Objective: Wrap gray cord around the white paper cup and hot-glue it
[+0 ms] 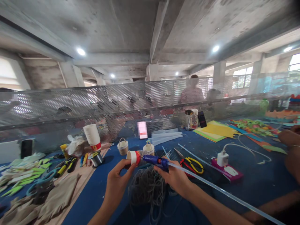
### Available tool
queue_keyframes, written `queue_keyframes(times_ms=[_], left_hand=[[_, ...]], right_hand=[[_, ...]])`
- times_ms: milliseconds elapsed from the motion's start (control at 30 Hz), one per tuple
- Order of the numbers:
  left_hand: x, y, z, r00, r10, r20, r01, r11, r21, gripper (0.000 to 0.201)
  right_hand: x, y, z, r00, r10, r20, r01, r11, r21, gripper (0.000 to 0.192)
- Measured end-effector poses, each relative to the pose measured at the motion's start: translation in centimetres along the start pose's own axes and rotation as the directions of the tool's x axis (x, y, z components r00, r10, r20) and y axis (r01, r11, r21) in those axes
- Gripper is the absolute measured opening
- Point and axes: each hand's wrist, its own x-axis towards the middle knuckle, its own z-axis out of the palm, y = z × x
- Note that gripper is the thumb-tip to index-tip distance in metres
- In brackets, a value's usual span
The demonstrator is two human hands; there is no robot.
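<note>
My left hand (116, 180) grips a small paper cup (134, 157), white with a red band, turned on its side. My right hand (174, 176) holds a blue glue gun (155, 160) whose nozzle touches the cup's base. A long clear glue stick (217, 189) runs out of the gun's back toward the lower right. Below both hands lies a tangled pile of grey cord (146, 187) on the blue table (246, 187).
Two small cup baskets (122, 146) with handles stand behind the hands, beside a stack of paper cups (92, 136). Yellow-handled scissors (193, 163), a white charger (222, 158), coloured paper sheets (217, 129), pliers (65, 165) and brown paper (56, 197) lie around. Another person's arm (290, 147) is at right. A perforated metal screen (117, 103) backs the table.
</note>
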Motion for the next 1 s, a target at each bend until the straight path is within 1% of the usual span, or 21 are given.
queue_keyframes(times_ms=[233,400,600,733,1000], left_hand=[[0.04,0.15,-0.09,1.000,-0.019,-0.022,0.019,1.000,0.011,0.028],[0.09,0.21,-0.10,1.000,-0.018,-0.009,0.018,1.000,-0.001,0.026],[0.14,0.04,-0.22,0.999,-0.043,-0.018,0.042,0.999,-0.023,0.025],[0.16,0.26,-0.27,0.999,-0.045,-0.014,0.045,0.998,-0.036,0.024],[0.26,0.25,-0.42,0.999,-0.039,-0.011,0.039,0.998,-0.053,0.023]], right_hand=[[-0.05,-0.18,-0.12,1.000,0.006,0.018,-0.006,1.000,0.017,0.030],[-0.19,0.00,0.10,1.000,0.006,0.014,-0.006,0.999,0.033,0.030],[-0.23,0.16,0.25,0.999,-0.033,0.017,0.032,0.999,0.035,0.031],[-0.21,-0.17,-0.04,0.999,-0.035,0.039,0.033,0.999,0.037,0.030],[-0.30,0.01,0.07,0.996,-0.071,0.063,0.072,0.997,-0.027,0.028]])
